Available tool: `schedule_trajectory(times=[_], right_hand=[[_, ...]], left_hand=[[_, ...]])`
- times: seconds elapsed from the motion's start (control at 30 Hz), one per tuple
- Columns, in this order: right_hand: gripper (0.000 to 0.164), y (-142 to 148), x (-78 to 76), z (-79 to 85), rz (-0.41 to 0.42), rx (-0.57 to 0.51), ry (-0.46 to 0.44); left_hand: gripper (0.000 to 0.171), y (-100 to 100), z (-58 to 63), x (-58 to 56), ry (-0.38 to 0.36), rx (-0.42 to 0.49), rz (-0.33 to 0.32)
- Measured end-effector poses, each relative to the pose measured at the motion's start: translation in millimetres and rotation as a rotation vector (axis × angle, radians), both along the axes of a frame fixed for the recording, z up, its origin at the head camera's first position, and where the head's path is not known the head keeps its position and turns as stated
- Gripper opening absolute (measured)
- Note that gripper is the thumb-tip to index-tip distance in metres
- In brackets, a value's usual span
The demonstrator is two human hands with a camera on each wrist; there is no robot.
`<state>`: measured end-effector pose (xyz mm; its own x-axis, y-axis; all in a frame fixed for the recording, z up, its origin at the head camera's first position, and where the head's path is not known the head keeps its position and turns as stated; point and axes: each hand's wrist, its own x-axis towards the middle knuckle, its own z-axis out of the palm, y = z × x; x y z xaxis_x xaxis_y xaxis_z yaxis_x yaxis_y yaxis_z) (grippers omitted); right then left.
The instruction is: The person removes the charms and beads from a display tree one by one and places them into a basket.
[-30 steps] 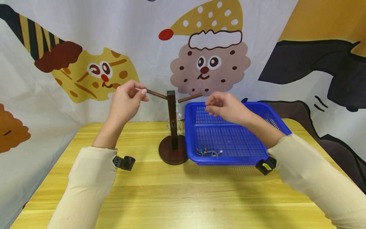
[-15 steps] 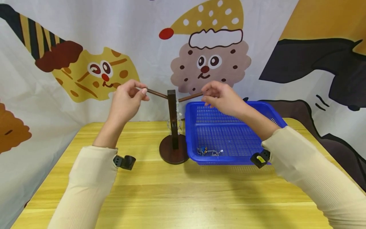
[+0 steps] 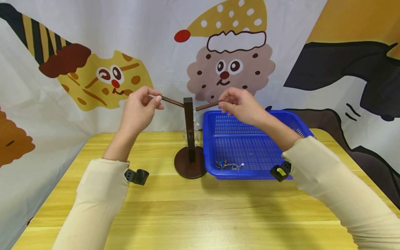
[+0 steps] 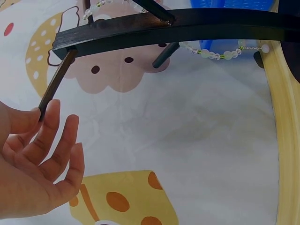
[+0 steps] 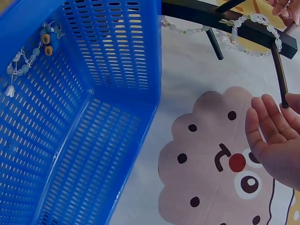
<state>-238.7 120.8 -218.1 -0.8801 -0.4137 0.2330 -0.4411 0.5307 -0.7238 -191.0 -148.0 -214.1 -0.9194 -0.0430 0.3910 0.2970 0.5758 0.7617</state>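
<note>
A dark brown wooden jewelry stand [image 3: 189, 128] stands upright on its round base, with slanting pegs on both sides. My left hand [image 3: 139, 109] pinches the tip of its upper left peg [image 4: 57, 84] between thumb and forefinger. At the other side, my right hand [image 3: 240, 105] pinches the end of the upper right peg [image 5: 280, 75], its other fingers loosely bent. A clear beaded bracelet [image 5: 257, 18] hangs on that right peg, close to the post. More pale beads [image 4: 218, 56] hang lower on the stand, by a shorter peg [image 4: 165, 55].
A blue plastic basket [image 3: 247, 174] stands right of the stand, close to its base. In its front left corner lies jewelry with blue beads and silvery chain [image 3: 229, 166]. A printed cartoon cloth [image 3: 168, 52] hangs behind the yellow wooden table [image 3: 187, 211].
My right hand has moved left and slightly up onto the right peg's end and now pinches it. The left hand keeps its pinch on the left peg.
</note>
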Motion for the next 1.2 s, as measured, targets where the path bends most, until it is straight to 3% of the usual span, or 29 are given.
schedule_trajectory(times=[0.57, 0.8, 1.0, 1.2], right_hand=[[0.012, 0, -0.4, -1.3, 0.004, 0.006, 0.018], [0.011, 1, 0.1, -1.5, 0.015, -0.004, 0.027], [0.011, 1, -0.5, -1.5, 0.016, -0.012, 0.017], [0.011, 1, -0.5, -1.2, 0.020, -0.006, 0.014]], left_hand=[[0.025, 1, 0.5, 0.0, -0.038, 0.039, -0.006], [0.024, 3, -3.0, 0.9, -0.016, 0.049, -0.014], [0.031, 3, -11.8, 3.8, -0.022, 0.066, -0.052], [0.034, 4, -28.9, 10.3, -0.051, 0.034, -0.084]])
